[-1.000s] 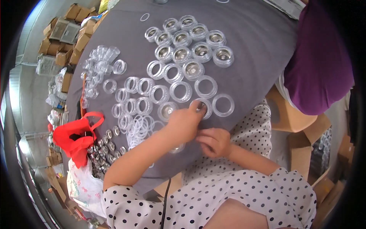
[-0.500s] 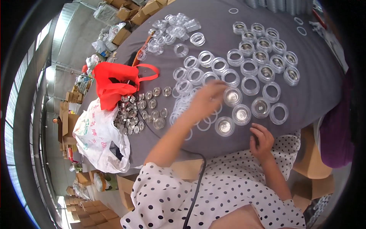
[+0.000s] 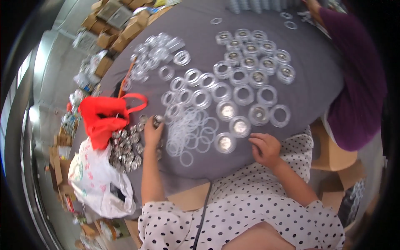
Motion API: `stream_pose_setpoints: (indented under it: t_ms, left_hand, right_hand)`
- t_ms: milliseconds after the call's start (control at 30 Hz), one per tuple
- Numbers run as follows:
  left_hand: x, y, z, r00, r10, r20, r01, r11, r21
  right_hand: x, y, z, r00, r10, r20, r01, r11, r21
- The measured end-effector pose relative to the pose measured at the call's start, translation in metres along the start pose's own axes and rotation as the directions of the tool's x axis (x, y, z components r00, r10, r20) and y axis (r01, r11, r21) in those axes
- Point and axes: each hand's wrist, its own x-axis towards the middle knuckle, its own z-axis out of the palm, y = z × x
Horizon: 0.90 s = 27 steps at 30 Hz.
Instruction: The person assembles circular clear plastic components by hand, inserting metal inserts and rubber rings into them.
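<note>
My left hand (image 3: 153, 132) is among small round silver metal pieces (image 3: 129, 143) on the left of the table, its fingertips closed on one silver piece (image 3: 157, 120). My right hand (image 3: 266, 148) rests at the near table edge, fingers loosely bent and apart, with nothing in it. Just left of that hand lie clear plastic discs with silver centres, the closest being one disc (image 3: 225, 143) and another (image 3: 240, 126). Between my hands is a heap of thin translucent rings (image 3: 189, 129). Thicker clear ring cases (image 3: 201, 99) stand in loose rows beyond it.
A red bag (image 3: 102, 114) and a white plastic bag (image 3: 98, 179) sit by the silver pieces. Clear plastic parts (image 3: 156, 50) are piled at the far left. Stacked cases with metal centres (image 3: 250, 48) stand far right. Beside the table's right edge is a person in a purple sleeve (image 3: 354, 79).
My left hand has moved left from the clear discs to the silver pieces and taken hold of one. My right hand stays by the edge. The view has shifted, showing more of the purple-sleeved person.
</note>
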Motion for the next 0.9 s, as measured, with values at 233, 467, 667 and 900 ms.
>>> stream_pose_setpoints:
  t_ms: [233, 467, 667, 900]
  left_hand:
    - [0.003, -0.046, 0.003, 0.912, -0.374, -0.168, 0.198, 0.759, -0.620]
    - [-0.042, 0.189, -0.007, 0.952, 0.110, 0.286, 0.191, 0.516, -0.835]
    - [-0.066, 0.264, 0.027, 0.605, 0.752, 0.262, -0.389, 0.567, -0.726]
    - [0.017, 0.257, 0.075, 0.871, 0.303, 0.386, 0.028, 0.754, -0.656]
  right_hand:
    - [0.002, -0.006, -0.007, 0.998, 0.059, 0.008, -0.060, 0.992, 0.108]
    - [0.006, -0.025, -0.012, 0.817, 0.527, 0.235, -0.535, 0.540, 0.650]
    - [0.025, -0.029, -0.014, 0.436, 0.575, 0.693, -0.523, -0.464, 0.715]
    - [0.014, -0.020, -0.019, 0.391, 0.707, 0.590, -0.635, -0.257, 0.729]
